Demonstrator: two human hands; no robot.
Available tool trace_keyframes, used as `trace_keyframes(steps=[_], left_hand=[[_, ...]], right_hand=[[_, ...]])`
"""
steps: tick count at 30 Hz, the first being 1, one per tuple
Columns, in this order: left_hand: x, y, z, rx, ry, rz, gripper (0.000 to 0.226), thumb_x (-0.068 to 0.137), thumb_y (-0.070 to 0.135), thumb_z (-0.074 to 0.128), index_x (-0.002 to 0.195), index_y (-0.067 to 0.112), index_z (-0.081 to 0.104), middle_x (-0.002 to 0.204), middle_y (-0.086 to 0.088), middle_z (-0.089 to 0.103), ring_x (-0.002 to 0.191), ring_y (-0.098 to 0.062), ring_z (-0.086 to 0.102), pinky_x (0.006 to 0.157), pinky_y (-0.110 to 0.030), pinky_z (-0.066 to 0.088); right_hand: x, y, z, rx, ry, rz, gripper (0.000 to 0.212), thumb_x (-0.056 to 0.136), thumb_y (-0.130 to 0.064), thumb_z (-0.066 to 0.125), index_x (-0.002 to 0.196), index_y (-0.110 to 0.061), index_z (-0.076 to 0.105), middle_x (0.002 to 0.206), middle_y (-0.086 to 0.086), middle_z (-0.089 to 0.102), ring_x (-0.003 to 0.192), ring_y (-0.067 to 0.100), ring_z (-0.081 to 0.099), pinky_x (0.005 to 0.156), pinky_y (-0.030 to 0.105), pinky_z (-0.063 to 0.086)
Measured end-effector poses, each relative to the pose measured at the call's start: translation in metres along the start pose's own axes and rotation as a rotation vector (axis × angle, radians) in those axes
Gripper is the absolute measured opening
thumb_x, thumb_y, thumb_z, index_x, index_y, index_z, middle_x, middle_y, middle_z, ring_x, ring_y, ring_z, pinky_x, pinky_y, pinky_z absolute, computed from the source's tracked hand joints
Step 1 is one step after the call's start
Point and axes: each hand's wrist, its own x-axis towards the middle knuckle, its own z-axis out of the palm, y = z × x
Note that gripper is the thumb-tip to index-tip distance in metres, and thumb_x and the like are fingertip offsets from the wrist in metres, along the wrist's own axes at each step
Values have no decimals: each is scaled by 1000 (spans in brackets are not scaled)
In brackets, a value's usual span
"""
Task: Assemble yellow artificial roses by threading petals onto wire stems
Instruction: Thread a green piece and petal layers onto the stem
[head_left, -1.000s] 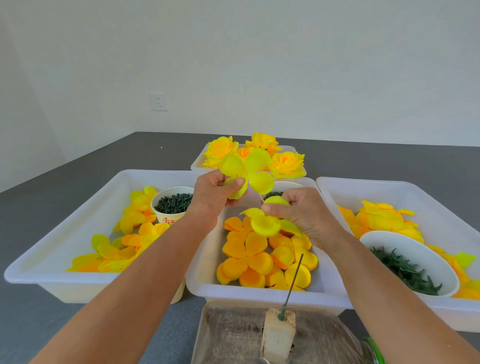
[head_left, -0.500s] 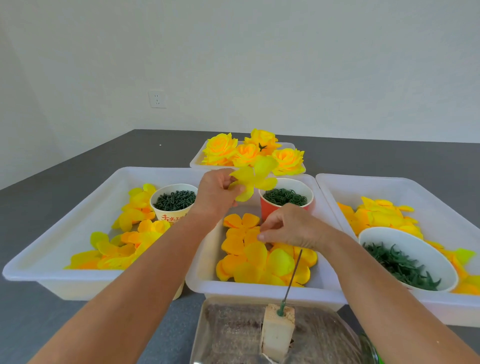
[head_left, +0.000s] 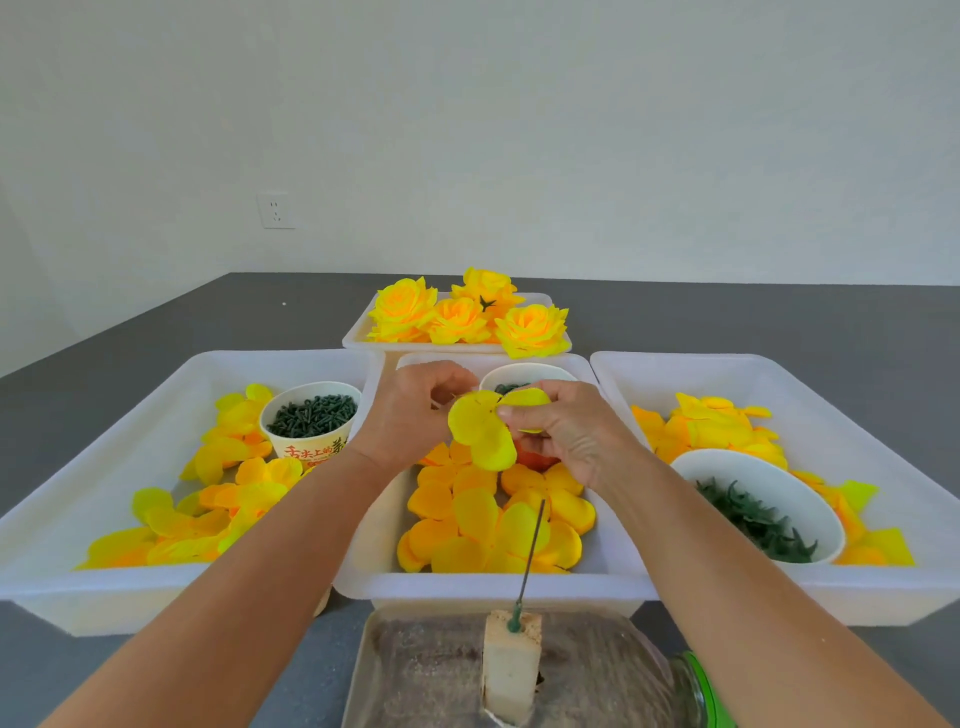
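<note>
L hand (head_left: 410, 410): fingers curled, pinching yellow fabric petal cluster (head_left: 480, 434) from its left, frame centre.
R hand (head_left: 563, 431): fingertips clamped on same cluster, right edge.
Cluster: held above middle white plastic tray (head_left: 493, 584), over loose petals.
Thin dark wire stem (head_left: 531, 558): upright in pale foam block (head_left: 511, 660), lower centre.

Three white plastic trays abreast: left tray (head_left: 130, 415) holding loose yellow fabric petals (head_left: 218, 499) and a printed paper cup (head_left: 310, 423), middle tray (head_left: 488, 590) behind an upright green wire stem (head_left: 530, 561), right tray (head_left: 893, 467) holding a white bowl (head_left: 748, 467); yellow artificial roses (head_left: 467, 317) behind.
</note>
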Motion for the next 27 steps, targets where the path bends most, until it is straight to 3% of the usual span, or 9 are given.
trace_keyframes(steps=[3,6,9,13,17,21,25,27], left_hand=[[3,2,-1,-325,22,-211,24,92,-5,48,113,-1,58,96,-14,67,76,-16,63,66,-20,52],[2,4,-4,-533,-29,-402,26,98,23,43,113,8,57,82,-13,67,61,-16,67,55,-26,56],[0,2,-6,-427,-161,-357,32,84,13,67,115,13,56,80,-7,68,60,-15,68,52,-24,54],[0,-3,-6,-404,-216,-314,47,73,-4,72,114,14,57,90,-14,66,78,-19,63,66,-28,53],[1,-3,-6,-439,-217,-313,37,72,-8,71,99,15,61,80,-5,70,68,-11,66,58,-21,54],[-2,-1,-7,-484,-266,-277,15,79,-7,64,86,7,63,63,0,68,52,-12,62,48,-23,51],[2,10,-10,-455,-315,-254,10,84,-4,59,82,5,63,60,-5,67,49,-14,61,48,-24,51],[8,18,-14,-369,-381,-256,8,81,-4,64,84,3,66,63,-7,68,52,-17,63,48,-24,51]], right_hand=[[0,2,-1,-22,9,-74,13,76,-4,73,84,-13,67,79,5,67,71,16,63,64,25,53],[-1,3,0,-93,-4,-136,10,76,-6,74,80,-12,68,65,-1,66,58,8,61,51,18,49],[-3,5,1,-172,-39,-174,10,74,-7,76,80,-10,69,53,-6,62,47,3,56,48,16,46],[-2,8,2,-203,-28,-181,14,77,-12,74,89,-5,70,69,4,66,59,9,60,59,25,52],[-1,7,2,-151,-16,-94,19,82,-21,70,98,-11,69,83,7,71,67,13,65,62,27,55],[-4,-3,2,-351,40,-91,23,78,-24,75,92,-8,67,64,3,63,44,6,54,47,20,45],[-11,-21,0,-542,49,-154,27,77,-28,76,84,-5,64,56,3,52,41,10,45,47,22,37],[-18,-26,-3,-639,26,-156,31,77,-32,75,88,-5,64,64,4,56,48,12,51,52,25,43]])
